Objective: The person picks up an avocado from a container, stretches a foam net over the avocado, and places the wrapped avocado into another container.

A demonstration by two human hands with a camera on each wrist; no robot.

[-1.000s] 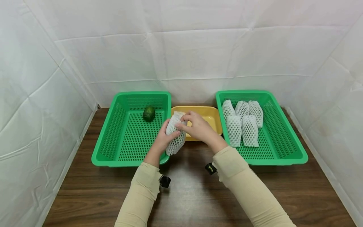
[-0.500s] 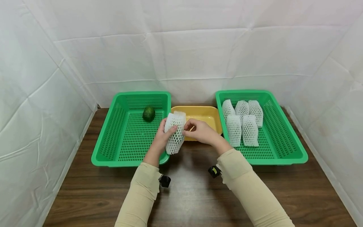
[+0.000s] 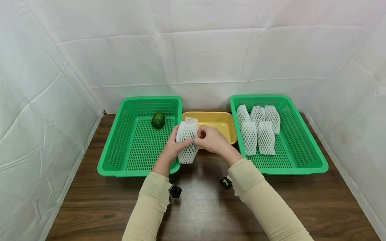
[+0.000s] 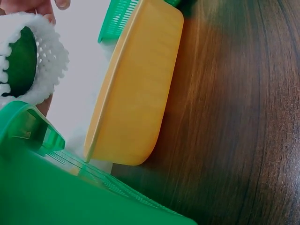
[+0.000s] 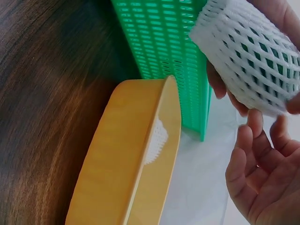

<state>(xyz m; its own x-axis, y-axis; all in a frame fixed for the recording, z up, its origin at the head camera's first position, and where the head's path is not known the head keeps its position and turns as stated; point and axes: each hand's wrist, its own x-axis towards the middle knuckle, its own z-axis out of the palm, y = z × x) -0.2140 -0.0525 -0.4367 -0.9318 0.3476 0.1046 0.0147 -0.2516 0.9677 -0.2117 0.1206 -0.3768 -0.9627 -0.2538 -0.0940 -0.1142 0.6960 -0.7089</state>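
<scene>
My left hand (image 3: 174, 147) holds an avocado (image 4: 22, 63) wrapped in a white foam net (image 3: 187, 142), above the gap between the left basket and the yellow basin. In the left wrist view the dark green fruit shows through the net's open end. The thumb and forefinger of my right hand (image 3: 212, 140) pinch the net's right side. From the right wrist (image 5: 267, 173), the curled fingers meet the edge of the mesh. Another white foam net (image 5: 157, 140) lies in the yellow basin (image 3: 221, 117), partly hidden behind the held one.
A bare avocado (image 3: 158, 120) lies in the left green basket (image 3: 110, 144). Several net-wrapped avocados (image 3: 249, 138) sit on the left side of the right green basket (image 3: 313, 147). Brown wooden table (image 3: 199, 207) fills the front; white sheets (image 3: 208, 60) enclose the back and sides.
My right hand drew back from the top of the net to its right side, and now pinches it there. The left hand has turned the wrapped avocado slightly and shifted its thumb lower.
</scene>
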